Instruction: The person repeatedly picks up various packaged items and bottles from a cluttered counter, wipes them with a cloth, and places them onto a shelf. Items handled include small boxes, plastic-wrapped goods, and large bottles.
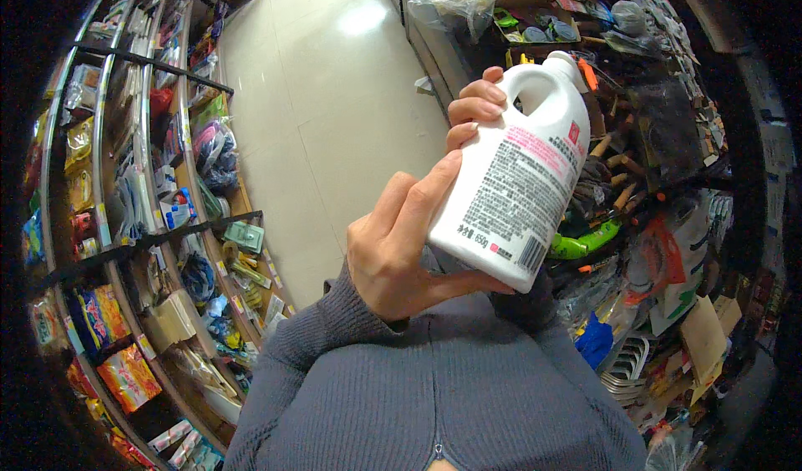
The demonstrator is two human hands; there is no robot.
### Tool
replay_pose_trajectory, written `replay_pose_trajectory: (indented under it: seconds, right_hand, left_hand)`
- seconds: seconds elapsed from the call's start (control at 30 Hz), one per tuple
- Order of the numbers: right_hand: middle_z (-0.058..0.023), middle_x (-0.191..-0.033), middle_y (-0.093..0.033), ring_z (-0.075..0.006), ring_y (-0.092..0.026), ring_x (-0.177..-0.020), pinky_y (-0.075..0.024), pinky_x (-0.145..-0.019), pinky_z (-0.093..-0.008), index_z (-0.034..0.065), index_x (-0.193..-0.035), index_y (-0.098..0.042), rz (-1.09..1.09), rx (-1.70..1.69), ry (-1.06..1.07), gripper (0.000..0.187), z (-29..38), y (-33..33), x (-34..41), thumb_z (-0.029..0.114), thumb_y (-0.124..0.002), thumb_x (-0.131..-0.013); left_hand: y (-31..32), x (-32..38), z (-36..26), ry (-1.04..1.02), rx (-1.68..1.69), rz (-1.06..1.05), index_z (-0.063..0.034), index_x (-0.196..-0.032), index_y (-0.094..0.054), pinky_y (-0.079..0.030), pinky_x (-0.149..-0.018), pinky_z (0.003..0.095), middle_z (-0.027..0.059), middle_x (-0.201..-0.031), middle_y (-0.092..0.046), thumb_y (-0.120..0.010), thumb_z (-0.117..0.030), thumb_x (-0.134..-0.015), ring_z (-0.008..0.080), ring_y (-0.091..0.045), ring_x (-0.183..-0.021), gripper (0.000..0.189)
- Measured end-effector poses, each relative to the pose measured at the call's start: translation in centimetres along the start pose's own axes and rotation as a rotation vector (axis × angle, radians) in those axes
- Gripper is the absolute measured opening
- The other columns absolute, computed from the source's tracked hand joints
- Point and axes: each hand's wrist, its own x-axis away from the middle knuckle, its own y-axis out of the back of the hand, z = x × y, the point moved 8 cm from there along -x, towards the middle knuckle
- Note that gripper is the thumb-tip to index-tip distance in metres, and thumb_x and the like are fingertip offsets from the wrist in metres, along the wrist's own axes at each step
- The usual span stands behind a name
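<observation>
A white plastic bottle with a moulded handle and a white screw cap is held up in front of my chest. It leans to the right, and the side facing me bears dense print and a barcode. My left hand grips its lower left corner, thumb along the base and fingers against the side edge. From behind, my right hand wraps around the bottle near the handle. Only its fingertips show at the left edge; the palm is hidden by the bottle.
Shelves packed with bagged and boxed goods run along the left. On the right, a crowded rack holds wooden-handled tools, a green-handled item and several white metal brackets. A pale tiled floor lies between them.
</observation>
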Motion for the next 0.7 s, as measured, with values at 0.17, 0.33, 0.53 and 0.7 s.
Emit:
replay_pose_trajectory:
  seconds: [0.17,0.33,0.53,0.7]
  right_hand:
    - [-0.0072,-0.112,-0.046,-0.0205,-0.043,-0.111,-0.0347,-0.101,-0.0425,0.0083,-0.133,-0.04,-0.032,-0.021,0.023,0.08,-0.2,0.5,-0.4,0.046,-0.074,-0.071]
    - [-0.0083,-0.113,-0.047,-0.0213,-0.046,-0.11,-0.0368,-0.101,-0.0429,0.0089,-0.133,-0.04,-0.033,0.093,-0.063,0.07,-0.3,1.1,-1.5,0.042,-0.069,-0.078]
    - [-0.0114,-0.113,-0.048,-0.025,-0.047,-0.109,-0.0395,-0.098,-0.0461,0.0108,-0.135,-0.039,-0.02,0.18,-0.034,0.066,-1.1,1.5,-1.6,0.04,-0.065,-0.082]
    - [-0.019,-0.114,-0.047,-0.0333,-0.048,-0.112,-0.0425,-0.096,-0.0503,0.006,-0.136,-0.035,-0.221,0.312,0.011,0.072,-0.5,2.1,-1.0,0.049,-0.058,-0.083]
  left_hand:
    - [0.5,0.5,0.7,-0.026,-0.012,-0.021,0.004,-0.122,-0.048,-0.055,-0.061,0.0342,0.0145,-0.087,-0.056,-0.087,-0.037,-0.051,0.0259,-0.064,-0.074,0.091]
    - [1.2,0.4,1.3,0.003,0.028,-0.075,0.0061,-0.119,-0.05,-0.051,-0.072,0.0337,0.0185,-0.106,-0.061,-0.088,-0.04,-0.048,0.0255,-0.063,-0.084,0.093]
    - [1.3,1.0,1.8,0.01,0.029,-0.059,0.0063,-0.122,-0.047,-0.051,-0.078,0.0343,0.0206,-0.107,-0.06,-0.088,-0.044,-0.047,0.026,-0.062,-0.093,0.099]
    - [2.0,1.1,2.3,-0.082,0.243,-0.282,0.0041,-0.131,-0.033,-0.05,-0.085,0.0403,0.0251,-0.115,-0.052,-0.088,-0.047,-0.042,0.0345,-0.058,-0.102,0.117]
